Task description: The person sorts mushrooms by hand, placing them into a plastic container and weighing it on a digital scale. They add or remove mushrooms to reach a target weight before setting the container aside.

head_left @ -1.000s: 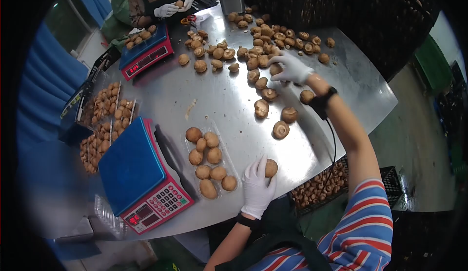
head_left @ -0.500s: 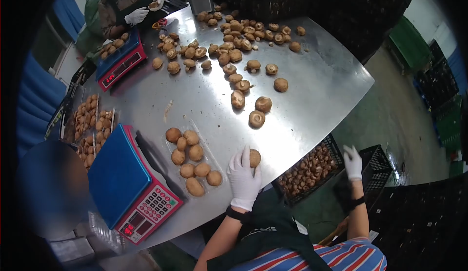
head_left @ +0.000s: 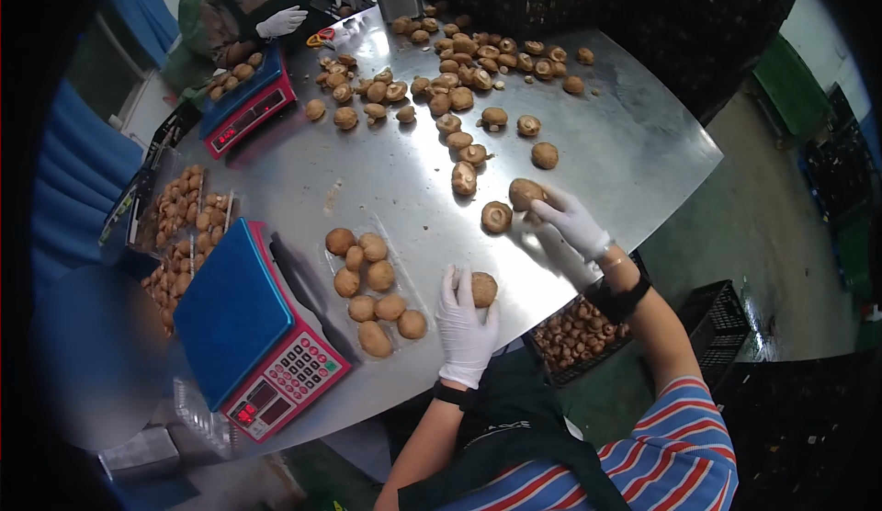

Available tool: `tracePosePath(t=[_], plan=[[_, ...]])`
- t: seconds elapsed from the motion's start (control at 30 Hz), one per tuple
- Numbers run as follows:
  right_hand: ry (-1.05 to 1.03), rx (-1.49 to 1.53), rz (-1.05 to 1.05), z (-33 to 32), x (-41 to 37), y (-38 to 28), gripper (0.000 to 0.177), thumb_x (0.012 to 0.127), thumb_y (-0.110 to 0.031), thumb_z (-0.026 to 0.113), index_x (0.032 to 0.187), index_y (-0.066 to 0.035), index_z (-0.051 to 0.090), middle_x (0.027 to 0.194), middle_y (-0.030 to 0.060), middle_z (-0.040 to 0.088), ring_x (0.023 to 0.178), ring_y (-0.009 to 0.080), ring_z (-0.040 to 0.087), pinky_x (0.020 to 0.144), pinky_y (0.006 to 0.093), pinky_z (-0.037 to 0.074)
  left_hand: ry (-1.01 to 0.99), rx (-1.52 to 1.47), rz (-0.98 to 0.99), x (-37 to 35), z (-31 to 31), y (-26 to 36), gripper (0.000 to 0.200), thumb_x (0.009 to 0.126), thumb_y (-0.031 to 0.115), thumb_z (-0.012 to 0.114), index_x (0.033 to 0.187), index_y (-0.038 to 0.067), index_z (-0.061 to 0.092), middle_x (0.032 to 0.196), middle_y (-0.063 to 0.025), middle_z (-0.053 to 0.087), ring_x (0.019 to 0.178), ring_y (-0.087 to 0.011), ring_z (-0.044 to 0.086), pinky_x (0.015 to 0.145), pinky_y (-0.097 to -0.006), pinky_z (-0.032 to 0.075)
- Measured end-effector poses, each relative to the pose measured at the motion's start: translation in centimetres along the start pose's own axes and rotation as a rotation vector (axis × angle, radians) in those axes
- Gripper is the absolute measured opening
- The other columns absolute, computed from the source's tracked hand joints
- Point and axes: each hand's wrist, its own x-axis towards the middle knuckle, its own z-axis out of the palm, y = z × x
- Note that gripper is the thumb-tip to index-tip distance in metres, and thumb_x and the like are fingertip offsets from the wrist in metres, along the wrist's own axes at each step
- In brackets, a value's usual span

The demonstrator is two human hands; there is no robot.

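My gloved left hand point(head_left: 467, 327) is closed around a brown mushroom point(head_left: 483, 289) near the front edge of the metal table. My right hand point(head_left: 571, 222), also in a white glove, has its fingers on another mushroom point(head_left: 525, 193); thumb and fingers grip its near side. Touching distance from that one sits a mushroom with its underside up point(head_left: 497, 218). Left of my left hand is a clear plastic tray point(head_left: 397, 283) with several mushrooms, caps up, in rows.
A blue-topped scale point(head_left: 230, 309) stands at the left, a second scale point(head_left: 243, 107) behind it. Many loose mushrooms point(head_left: 469, 61) cover the table's far side. Filled trays point(head_left: 188, 212) are stacked left. A black crate of mushrooms point(head_left: 574, 336) stands below the edge. A co-worker's gloved hand point(head_left: 281, 22) is opposite.
My right hand has come from beside the crate over the table to a mushroom and grips it. My left hand stays on its mushroom. The view has shifted slightly.
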Motion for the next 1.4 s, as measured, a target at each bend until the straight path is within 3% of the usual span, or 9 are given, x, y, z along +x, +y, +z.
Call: tracePosePath(t=[0.17, 0.43, 0.5, 0.7, 0.77, 0.97, 1.13, 1.23, 1.4], plan=[[-0.258, 1.101, 0.197, 2.3, -6.8, -0.9, 0.045, 0.099, -0.044, 0.05, 0.11, -0.002, 0.06, 0.106, 0.0212, 0.067, 0.096, 0.0279, 0.066, 0.079, 0.0345, 0.053, 0.03, 0.055, 0.084, -0.1, -1.0, 1.3, 0.08, 0.076, 0.017, 0.072, 0.145, 0.002, 0.033, 0.141, -0.0266, 0.036, 0.125, -0.0427, 0.043, 0.104, -0.0473, 0.037], [-0.152, 0.787, 0.201, 4.5, -11.5, -5.6, 0.052, 0.099, -0.041, 0.052, 0.128, 0.003, 0.054, 0.11, 0.0096, 0.066, 0.095, 0.0182, 0.065, 0.083, 0.0296, 0.052, -0.02, -0.372, 0.159, 0.0, -4.3, 5.1, 0.076, 0.084, 0.031, 0.072, 0.142, -0.003, 0.037, 0.14, -0.0215, 0.042, 0.13, -0.0358, 0.042, 0.109, -0.0435, 0.034], [-0.137, 0.284, 0.139, 1.4, -13.5, -5.4, 0.048, 0.097, -0.033, 0.056, 0.13, 0.002, 0.054, 0.113, 0.0067, 0.065, 0.1, 0.017, 0.063, 0.087, 0.0289, 0.051, -0.039, -0.324, 0.139, -0.2, -4.6, 4.2, 0.075, 0.083, 0.028, 0.072, 0.142, -0.002, 0.037, 0.14, -0.0209, 0.043, 0.13, -0.0354, 0.043, 0.109, -0.0433, 0.034], [0.012, -0.782, 0.742, -7.4, -21.5, -2.7, 0.056, 0.088, -0.028, 0.069, 0.133, 0.0, 0.052, 0.1, 0.0191, 0.07, 0.092, 0.023, 0.069, 0.084, 0.0321, 0.053, -0.138, -0.321, -0.075, -1.0, -4.3, 1.0, 0.071, 0.079, 0.012, 0.071, 0.142, 0.002, 0.039, 0.138, -0.0208, 0.043, 0.13, -0.0366, 0.042, 0.111, -0.0428, 0.033], [-0.002, -0.582, 0.73, -7.8, -20.9, -3.7, 0.054, 0.088, -0.026, 0.067, 0.133, 0.0, 0.051, 0.104, 0.0207, 0.069, 0.096, 0.0316, 0.068, 0.086, 0.0365, 0.053, -0.136, -0.357, -0.166, -1.5, -3.3, 0.9, 0.07, 0.078, 0.009, 0.071, 0.141, 0.002, 0.04, 0.138, -0.0209, 0.043, 0.13, -0.0371, 0.041, 0.111, -0.0427, 0.032], [0.094, -0.491, -0.309, 0.9, -7.2, -3.1, 0.042, 0.089, -0.02, 0.062, 0.128, -0.006, 0.057, 0.111, 0.0217, 0.064, 0.099, 0.0362, 0.062, 0.092, 0.0398, 0.049, -0.027, -0.162, -0.095, 0.6, -1.2, 1.7, 0.066, 0.077, 0.004, 0.069, 0.139, 0.004, 0.045, 0.141, -0.0188, 0.042, 0.13, -0.0377, 0.041, 0.11, -0.0432, 0.033], [-0.026, -0.709, -0.25, 4.4, 2.7, -1.8, 0.038, 0.086, -0.019, 0.061, 0.124, -0.01, 0.06, 0.104, 0.0172, 0.066, 0.096, 0.0354, 0.062, 0.088, 0.0415, 0.05, -0.157, -0.08, -0.153, 0.8, -0.7, 0.0, 0.07, 0.075, 0.004, 0.072, 0.139, 0.007, 0.046, 0.131, -0.0163, 0.053, 0.124, -0.0339, 0.048, 0.105, -0.0405, 0.039], [0.141, -0.121, -0.172, 4.8, 3.6, -1.0, 0.035, 0.095, -0.028, 0.056, 0.122, -0.007, 0.06, 0.098, 0.0142, 0.07, 0.079, 0.0249, 0.065, 0.072, 0.0347, 0.052, -0.068, -0.317, -0.216, 0.3, -1.7, 0.2, 0.067, 0.075, 0.006, 0.075, 0.137, 0.007, 0.049, 0.125, -0.0145, 0.058, 0.117, -0.03, 0.055, 0.099, -0.0378, 0.045], [-0.245, 0.932, 0.174, 5.2, -1.9, -4.6, 0.044, 0.102, -0.04, 0.044, 0.118, -0.001, 0.058, 0.091, 0.0109, 0.068, 0.065, 0.0094, 0.057, 0.062, 0.023, 0.048, -0.013, -0.372, -0.168, -0.5, -1.8, 0.4, 0.064, 0.074, 0.01, 0.076, 0.133, 0.006, 0.052, 0.12, -0.0168, 0.059, 0.109, -0.0314, 0.058, 0.093, -0.0387, 0.047]])
